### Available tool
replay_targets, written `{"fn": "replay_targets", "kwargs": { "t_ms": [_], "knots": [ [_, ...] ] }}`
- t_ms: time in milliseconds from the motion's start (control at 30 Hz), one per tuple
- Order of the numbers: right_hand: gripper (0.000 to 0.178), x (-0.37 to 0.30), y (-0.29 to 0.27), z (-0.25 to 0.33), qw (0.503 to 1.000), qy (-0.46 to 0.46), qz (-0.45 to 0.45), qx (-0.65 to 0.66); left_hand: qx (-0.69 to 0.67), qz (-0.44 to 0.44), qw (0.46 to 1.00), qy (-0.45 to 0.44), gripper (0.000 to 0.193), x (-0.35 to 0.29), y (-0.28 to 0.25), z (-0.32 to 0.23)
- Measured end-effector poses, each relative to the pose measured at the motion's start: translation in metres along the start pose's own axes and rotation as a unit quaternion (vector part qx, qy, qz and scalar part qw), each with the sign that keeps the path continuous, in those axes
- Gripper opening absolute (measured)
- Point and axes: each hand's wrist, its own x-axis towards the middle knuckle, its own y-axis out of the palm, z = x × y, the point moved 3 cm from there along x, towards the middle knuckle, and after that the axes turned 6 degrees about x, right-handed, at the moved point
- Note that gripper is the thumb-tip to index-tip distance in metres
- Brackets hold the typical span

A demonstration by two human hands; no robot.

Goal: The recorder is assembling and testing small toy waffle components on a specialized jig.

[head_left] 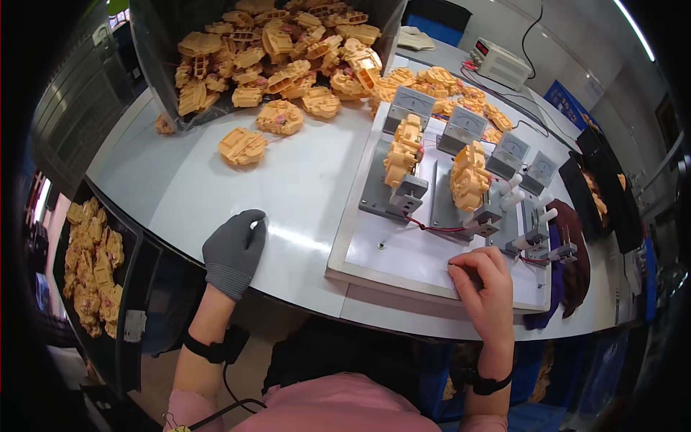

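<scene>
My left hand [235, 252], in a grey glove, rests on the white table with its fingers curled together and nothing visible in them. My bare right hand [486, 288] is over the front of a raised white board [360, 248]. Its thumb and forefinger pinch around a tiny dark spot that I cannot make out. Beyond this hand, two beige moulded plastic parts [403, 151] [470, 176] stand upright in grey test fixtures [381, 191]. Red and black wires run between the fixtures. Behind them is a row of analog panel meters [464, 126], with white-handled clamps [512, 198] at the right.
A large grey bin [155, 65] lies tipped at the back, spilling beige parts. Two loose parts [242, 146] [280, 117] lie before it. More parts are heaped behind the meters. A black crate [129, 288] stands lower left. Dark cloth [572, 252] and black trays [601, 191] are on the right.
</scene>
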Motion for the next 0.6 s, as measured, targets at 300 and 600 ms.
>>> {"fn": "replay_targets", "kwargs": {
  "t_ms": [300, 600],
  "knots": [
    [0.01, 0.001, 0.0, 0.0, 1.0, -0.017, 0.002, -0.002, -0.005, -0.059, 0.998, 0.037, 0.016, -0.005, 0.0, -0.001],
    [0.01, 0.004, 0.001, -0.004, 0.999, -0.041, -0.011, -0.006, -0.021, 0.104, 0.993, 0.057, 0.044, 0.055, -0.024, 0.019]
  ]
}}
